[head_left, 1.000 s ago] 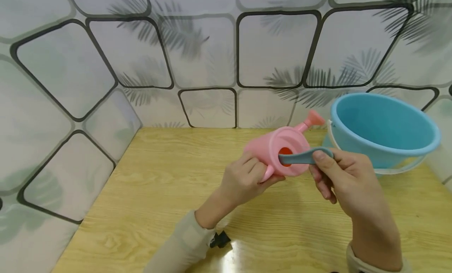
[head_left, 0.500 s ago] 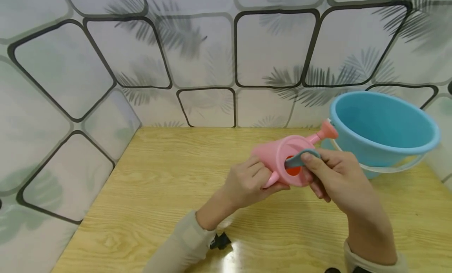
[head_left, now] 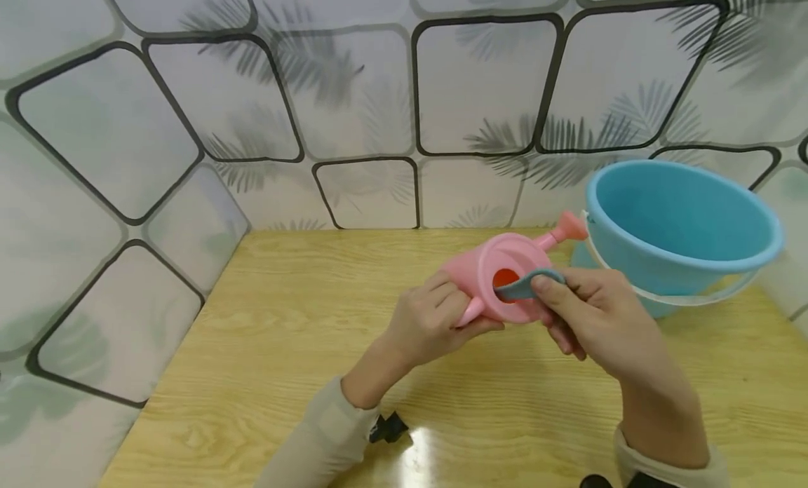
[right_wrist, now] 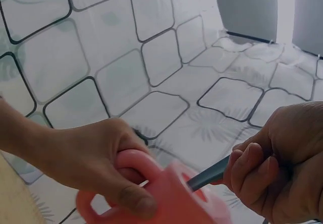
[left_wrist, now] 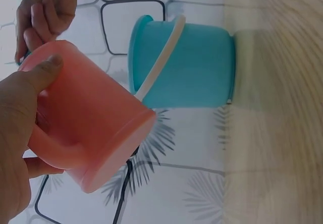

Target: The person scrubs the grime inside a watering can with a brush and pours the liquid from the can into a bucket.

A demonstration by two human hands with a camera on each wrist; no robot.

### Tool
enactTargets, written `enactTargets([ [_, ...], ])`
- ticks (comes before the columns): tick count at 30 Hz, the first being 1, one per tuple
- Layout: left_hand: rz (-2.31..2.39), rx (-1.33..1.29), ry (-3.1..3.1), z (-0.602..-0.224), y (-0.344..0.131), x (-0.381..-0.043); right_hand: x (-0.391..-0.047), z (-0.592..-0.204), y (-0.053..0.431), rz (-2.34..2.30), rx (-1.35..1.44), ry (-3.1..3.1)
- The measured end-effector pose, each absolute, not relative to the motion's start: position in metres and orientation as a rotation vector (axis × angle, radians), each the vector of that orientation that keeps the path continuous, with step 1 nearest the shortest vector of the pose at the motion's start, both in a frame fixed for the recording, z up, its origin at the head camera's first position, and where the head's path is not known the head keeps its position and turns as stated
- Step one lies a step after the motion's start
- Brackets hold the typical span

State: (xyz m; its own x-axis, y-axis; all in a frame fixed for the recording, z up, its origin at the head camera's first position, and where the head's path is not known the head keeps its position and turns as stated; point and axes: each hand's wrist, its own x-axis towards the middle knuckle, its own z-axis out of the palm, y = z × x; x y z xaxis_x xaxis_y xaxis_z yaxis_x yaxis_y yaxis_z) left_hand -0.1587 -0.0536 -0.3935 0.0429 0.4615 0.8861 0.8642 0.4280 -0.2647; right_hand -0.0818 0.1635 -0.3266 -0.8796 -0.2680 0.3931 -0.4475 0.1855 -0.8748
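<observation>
Tilting above the table, its top facing the wearer, the pink watering can [head_left: 463,267] hangs in the left hand [head_left: 429,323], whose fingers are curled round its handle with the thumb against its side. Through its round opening a red-orange interior shows; what else it holds cannot be told. A grey-blue utensil [head_left: 524,286] runs into that opening, its far end hidden; the right hand [head_left: 602,316] pinches the outer end between thumb and fingers. The can's flared rose [head_left: 570,226] overlaps the blue bucket [head_left: 669,274] in the head view; whether they touch is unclear. That bucket stands upright just beyond the right hand, its white handle [head_left: 669,300] lowered across the front and its floor hidden. Near the left cuff sits a small black object [head_left: 388,428]. The wood-grained table [head_left: 284,320] meets a patterned wall [head_left: 480,88] behind.
</observation>
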Motion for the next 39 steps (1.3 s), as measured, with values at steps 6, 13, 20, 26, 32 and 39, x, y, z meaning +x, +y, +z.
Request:
enactTargets([
  [6, -0.456, -1.189, -1.590, -0.392, -0.058, -0.160, -0.080, -0.326, 0.170, 1.779, 0.808, -2.256],
  [13, -0.445, -1.223, -1.585, -0.391, -0.057, -0.158, -0.079, -0.329, 0.173, 1.591, 0.825, -2.387],
  [20, -0.419, -1.280, -1.568, -0.391, -0.059, -0.161, -0.084, -0.336, 0.184, 1.417, 1.031, -2.495],
  [26, -0.346, -1.359, -1.543, -0.393, -0.059, -0.162, -0.082, -0.337, 0.186, 1.070, 1.220, -2.476],
  [32, -0.280, -1.360, -1.543, -0.391, -0.061, -0.164, -0.077, -0.334, 0.172, 0.729, 1.089, -2.368],
  [39, -0.241, -1.316, -1.569, -0.385, -0.066, -0.169, -0.083, -0.339, 0.157, 0.471, 0.850, -2.244],
])
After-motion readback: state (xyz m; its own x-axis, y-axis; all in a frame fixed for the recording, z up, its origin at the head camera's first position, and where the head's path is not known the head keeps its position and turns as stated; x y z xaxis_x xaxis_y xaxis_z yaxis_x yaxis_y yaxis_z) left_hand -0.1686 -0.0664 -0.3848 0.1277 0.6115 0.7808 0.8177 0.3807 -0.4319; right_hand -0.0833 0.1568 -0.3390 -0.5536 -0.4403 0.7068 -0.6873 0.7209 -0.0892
